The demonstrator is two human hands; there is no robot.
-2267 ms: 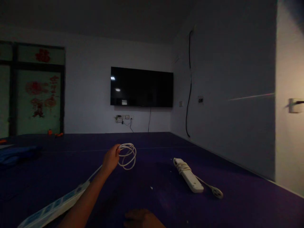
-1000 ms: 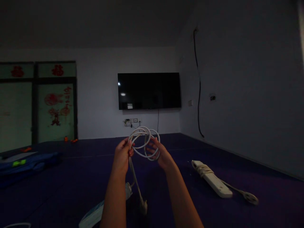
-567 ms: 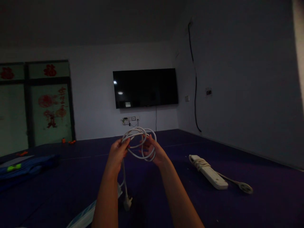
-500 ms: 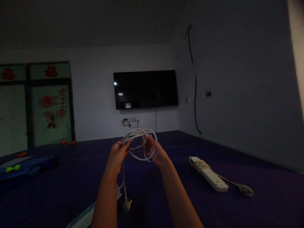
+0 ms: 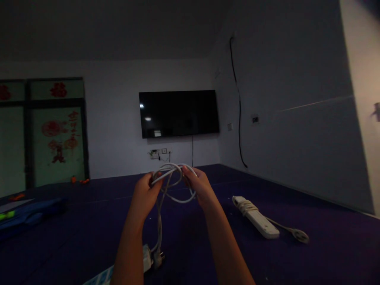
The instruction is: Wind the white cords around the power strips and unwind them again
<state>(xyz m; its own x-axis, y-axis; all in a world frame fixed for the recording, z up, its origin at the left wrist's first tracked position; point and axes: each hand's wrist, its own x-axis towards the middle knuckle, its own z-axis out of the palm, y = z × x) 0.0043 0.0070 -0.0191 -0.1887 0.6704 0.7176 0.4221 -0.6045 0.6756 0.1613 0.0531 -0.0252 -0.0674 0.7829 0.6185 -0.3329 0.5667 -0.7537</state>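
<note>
I hold a coiled white power cable (image 5: 173,186) up in front of me with both hands. My left hand (image 5: 145,196) pinches the left side of the loops. My right hand (image 5: 199,188) grips the right side, fingers curled over the cable. Two strands hang from the coil down to a plug (image 5: 158,258) lying on the purple floor beside the end of a white power strip (image 5: 103,275) at the bottom edge.
A second white power strip (image 5: 257,219) with its cable wound round it lies on the floor to the right, its plug (image 5: 300,236) beyond it. A black TV (image 5: 178,113) hangs on the far wall. Blue items (image 5: 28,213) lie at the left.
My right hand came up to join the left on the coil. Since then both hands lowered slightly, the loops flattened, and the hanging plug settled on the floor.
</note>
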